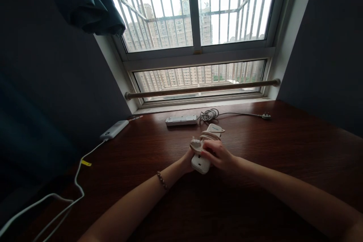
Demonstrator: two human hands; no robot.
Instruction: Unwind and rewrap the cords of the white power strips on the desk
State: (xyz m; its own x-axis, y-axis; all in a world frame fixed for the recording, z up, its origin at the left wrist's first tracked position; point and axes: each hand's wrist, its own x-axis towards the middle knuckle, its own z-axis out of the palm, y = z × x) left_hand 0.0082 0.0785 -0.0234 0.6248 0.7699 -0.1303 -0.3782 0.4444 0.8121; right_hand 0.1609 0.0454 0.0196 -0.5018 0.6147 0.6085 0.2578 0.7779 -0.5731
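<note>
A white power strip [200, 165] is held above the table, its far end tilted away from me. Its pale cord [210, 135] is wound around the far part of the strip, and a plug [195, 144] sits at the left side. My left hand [187, 162] grips the strip from the left and below, most of its fingers hidden behind it. From the right, my right hand [220, 155] closes its fingers over the strip and the cord beside the plug. Whether those fingers pinch the cord or the strip itself is hard to see.
On the dark wooden table [297, 151], a second power strip [181, 120] lies near the window with a coiled grey cord [209, 115] and plug [266, 115]. At the left is a white power bank [114, 130] with a white cable [77, 181]. A rail [204, 89] crosses the window.
</note>
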